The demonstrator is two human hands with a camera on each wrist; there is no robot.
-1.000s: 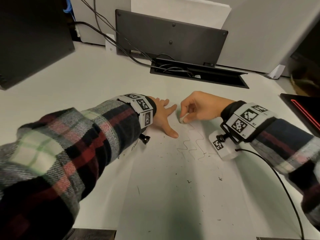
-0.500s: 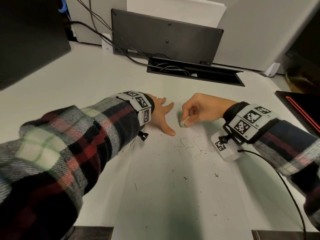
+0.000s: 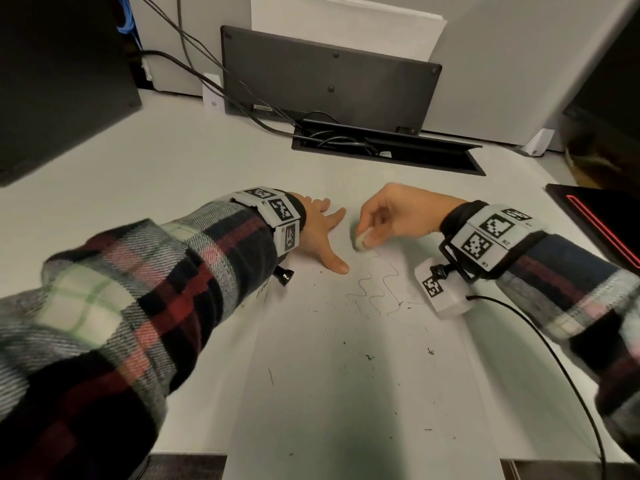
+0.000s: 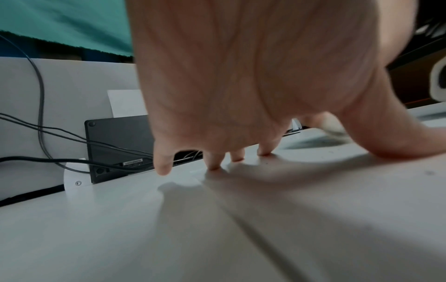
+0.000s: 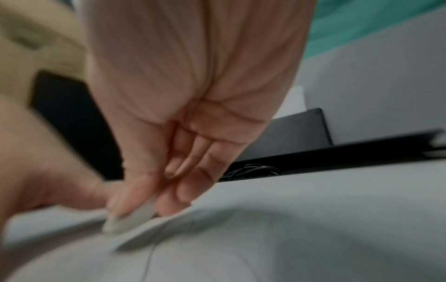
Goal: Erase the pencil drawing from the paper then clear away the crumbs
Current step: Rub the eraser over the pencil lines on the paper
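Note:
A white sheet of paper [image 3: 346, 375] lies on the desk, with a wavy pencil drawing [image 3: 375, 289] near its far end and dark eraser crumbs [image 3: 370, 357] scattered below it. My right hand [image 3: 388, 220] pinches a small whitish eraser [image 3: 361, 241] against the paper at the drawing's top end; the right wrist view shows the eraser [image 5: 131, 219] between thumb and fingers, blurred. My left hand [image 3: 320, 233] lies flat with spread fingers on the paper's far left corner, and its fingertips [image 4: 214, 162] press the surface.
A black cable tray [image 3: 388, 150] with wires lies behind the hands, a black panel [image 3: 329, 84] stands upright beyond it. A dark box [image 3: 59, 81] is at the far left, a dark device with a red line [image 3: 599, 220] at the right. A cable [image 3: 554, 358] trails from my right wrist.
The eraser has moved slightly down and right along the top of the drawing in short strokes. The left hand has kept its place on the paper.

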